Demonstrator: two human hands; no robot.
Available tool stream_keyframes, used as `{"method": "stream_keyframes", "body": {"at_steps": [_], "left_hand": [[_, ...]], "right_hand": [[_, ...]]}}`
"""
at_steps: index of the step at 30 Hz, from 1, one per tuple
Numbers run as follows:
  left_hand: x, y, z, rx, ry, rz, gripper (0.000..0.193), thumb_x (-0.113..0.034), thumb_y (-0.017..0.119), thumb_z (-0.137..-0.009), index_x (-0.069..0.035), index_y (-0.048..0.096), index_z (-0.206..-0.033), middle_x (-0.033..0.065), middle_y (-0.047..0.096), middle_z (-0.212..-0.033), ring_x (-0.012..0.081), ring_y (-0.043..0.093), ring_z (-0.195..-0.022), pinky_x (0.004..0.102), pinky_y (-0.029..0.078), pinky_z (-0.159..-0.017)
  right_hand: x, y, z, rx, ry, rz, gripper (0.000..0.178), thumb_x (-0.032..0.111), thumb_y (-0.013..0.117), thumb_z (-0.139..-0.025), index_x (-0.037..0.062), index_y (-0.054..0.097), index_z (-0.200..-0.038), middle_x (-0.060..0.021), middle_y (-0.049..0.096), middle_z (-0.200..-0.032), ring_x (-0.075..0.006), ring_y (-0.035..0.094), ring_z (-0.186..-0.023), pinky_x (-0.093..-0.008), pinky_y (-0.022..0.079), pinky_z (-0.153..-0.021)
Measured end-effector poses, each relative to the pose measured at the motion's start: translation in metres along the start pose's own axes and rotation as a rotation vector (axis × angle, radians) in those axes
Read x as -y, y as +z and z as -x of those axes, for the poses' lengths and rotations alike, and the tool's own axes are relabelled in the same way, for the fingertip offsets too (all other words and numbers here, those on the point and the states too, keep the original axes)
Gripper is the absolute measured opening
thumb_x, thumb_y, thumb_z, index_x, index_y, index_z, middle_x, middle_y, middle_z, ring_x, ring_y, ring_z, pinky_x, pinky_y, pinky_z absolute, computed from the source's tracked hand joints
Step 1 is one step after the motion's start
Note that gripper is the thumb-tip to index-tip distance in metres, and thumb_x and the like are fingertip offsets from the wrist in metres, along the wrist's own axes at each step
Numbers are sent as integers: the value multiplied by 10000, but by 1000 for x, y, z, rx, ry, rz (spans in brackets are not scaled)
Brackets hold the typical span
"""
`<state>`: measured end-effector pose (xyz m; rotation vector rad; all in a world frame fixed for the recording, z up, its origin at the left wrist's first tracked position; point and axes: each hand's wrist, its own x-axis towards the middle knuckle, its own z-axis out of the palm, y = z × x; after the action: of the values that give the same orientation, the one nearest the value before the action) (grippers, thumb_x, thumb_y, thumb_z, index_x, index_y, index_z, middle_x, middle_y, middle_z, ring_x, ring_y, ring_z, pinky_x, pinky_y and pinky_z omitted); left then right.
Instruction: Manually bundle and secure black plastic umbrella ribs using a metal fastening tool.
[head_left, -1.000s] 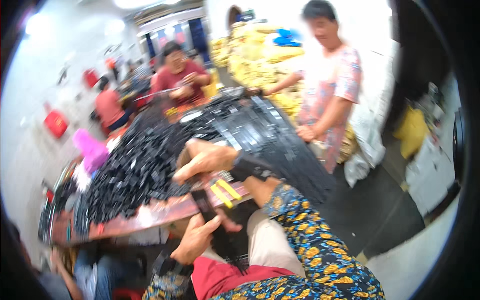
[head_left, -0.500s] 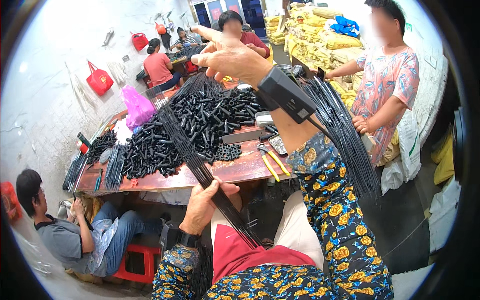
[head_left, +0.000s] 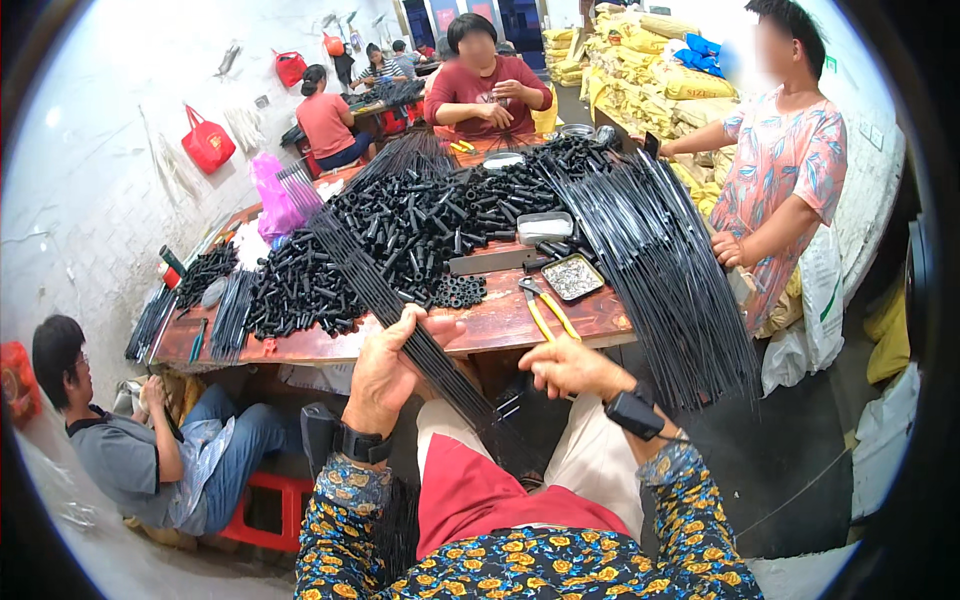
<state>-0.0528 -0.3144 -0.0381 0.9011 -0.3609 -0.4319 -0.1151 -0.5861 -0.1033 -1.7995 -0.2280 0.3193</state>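
Note:
My left hand is closed around a flat bundle of thin black rods. The rods slant from above the table down toward my lap, their lower ends at the right. To the right of these ends is my right hand, its fingers curled in toward the thumb. Whether something small is between those fingers cannot be seen. Just beyond it lie yellow-handled pliers on the reddish wooden table. A shallow tray of small metal bits sits beside the pliers.
A heap of short black tubes covers the table's middle, with a flat metal bar before it. Many long black rods overhang the right edge near a standing person. Others sit across the table and on a red stool.
My right hand has come down from above the far side of the table to near its front edge. My left hand still grips the rods, slightly higher and further left.

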Motion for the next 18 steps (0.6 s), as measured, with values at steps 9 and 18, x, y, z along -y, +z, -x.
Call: {"method": "stream_keyframes", "body": {"at_steps": [9,18], "left_hand": [[24,25,-21,-107,122,263,182,-192,524,-975,-25,586,-1013,255,604,-1177,418,528,-1194,528,441,-1008],[70,44,-28,-198,191,500,203,-220,482,-1000,-20,483,-1039,254,578,-1168,375,529,-1172,498,423,-1043]], "right_hand": [[-19,92,-11,-100,-154,-287,421,269,662,-894,18,492,-1186,38,557,-744,-33,490,-555,-206,365,-455],[42,94,-56,-490,-626,-768,821,470,617,-908,-1,239,-1465,-132,427,-1355,-195,410,-1263,-343,318,-1082]]}}
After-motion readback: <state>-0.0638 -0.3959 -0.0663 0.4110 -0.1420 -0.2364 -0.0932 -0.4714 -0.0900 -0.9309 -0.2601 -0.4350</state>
